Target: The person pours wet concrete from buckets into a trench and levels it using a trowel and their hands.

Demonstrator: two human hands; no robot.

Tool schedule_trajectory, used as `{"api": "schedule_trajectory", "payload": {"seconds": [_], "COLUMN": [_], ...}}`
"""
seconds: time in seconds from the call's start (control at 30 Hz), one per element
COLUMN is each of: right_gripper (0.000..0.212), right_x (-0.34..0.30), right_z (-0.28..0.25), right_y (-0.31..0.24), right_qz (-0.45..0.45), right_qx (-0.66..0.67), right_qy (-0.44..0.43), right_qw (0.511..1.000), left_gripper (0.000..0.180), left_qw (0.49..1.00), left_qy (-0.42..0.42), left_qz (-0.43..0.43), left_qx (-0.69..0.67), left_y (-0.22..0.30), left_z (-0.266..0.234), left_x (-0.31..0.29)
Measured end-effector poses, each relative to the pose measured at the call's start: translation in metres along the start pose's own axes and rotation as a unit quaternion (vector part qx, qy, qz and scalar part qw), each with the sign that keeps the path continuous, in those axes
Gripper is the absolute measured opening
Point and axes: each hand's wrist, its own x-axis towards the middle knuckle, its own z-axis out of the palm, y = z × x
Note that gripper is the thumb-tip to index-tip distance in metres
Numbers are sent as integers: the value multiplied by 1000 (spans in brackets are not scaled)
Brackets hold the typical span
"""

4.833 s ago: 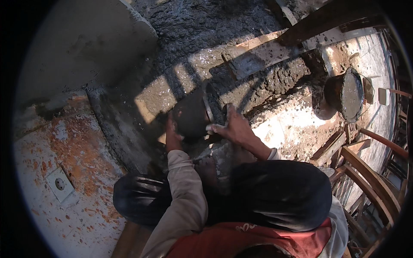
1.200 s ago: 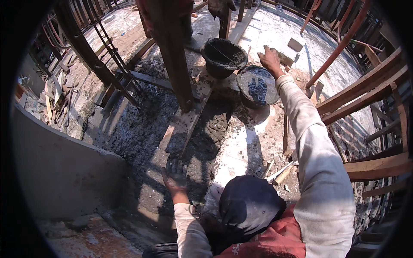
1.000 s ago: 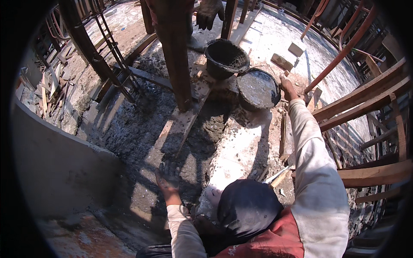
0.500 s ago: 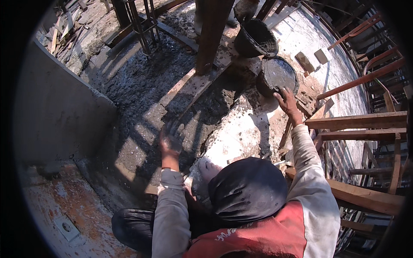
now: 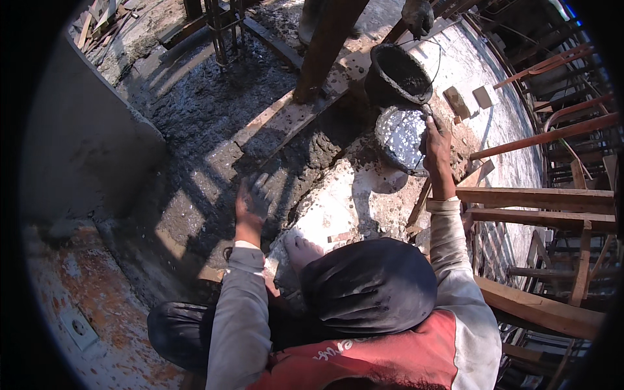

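My left hand [image 5: 255, 200] is open over the wet grey concrete [image 5: 221, 153], its fingers spread and smeared grey. Whether the palm touches the surface cannot be told. On the right, my right hand [image 5: 437, 142] grips the right rim of a black bucket [image 5: 389, 160] filled with wet grey mix that glints in the sun. A second black bucket [image 5: 377, 83], with grey residue inside and a wire handle, stands right behind the first. Above it is another person's dark, gloved-looking hand [image 5: 418, 18].
A wooden post [image 5: 325, 55] rises from a board [image 5: 276, 127] along the concrete. Upright rebar [image 5: 224, 32] stands at the far left. A smooth grey wall [image 5: 91, 136] borders the left side. Two blocks [image 5: 458, 102] lie beyond the buckets, and timber beams [image 5: 539, 195] fill the right.
My right hand has closed on the filled bucket's rim, and that bucket has shifted and turned its surface into the light. The other person's hand is now higher, apart from the second bucket's rim.
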Motion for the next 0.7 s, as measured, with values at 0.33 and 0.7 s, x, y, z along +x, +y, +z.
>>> {"api": "schedule_trajectory", "payload": {"seconds": [0.33, 0.7], "right_gripper": [23, 15], "right_x": [-128, -183], "right_z": [41, 86], "right_y": [-23, -68], "right_qz": [88, 166], "right_qx": [261, 448], "right_qy": [62, -125], "right_qw": [959, 870], "left_gripper": [45, 53], "left_qw": [991, 984], "left_qy": [91, -115], "left_qz": [-41, -20], "left_qx": [90, 136], "left_y": [-54, -90], "left_z": [29, 3], "left_x": [-14, -48]}}
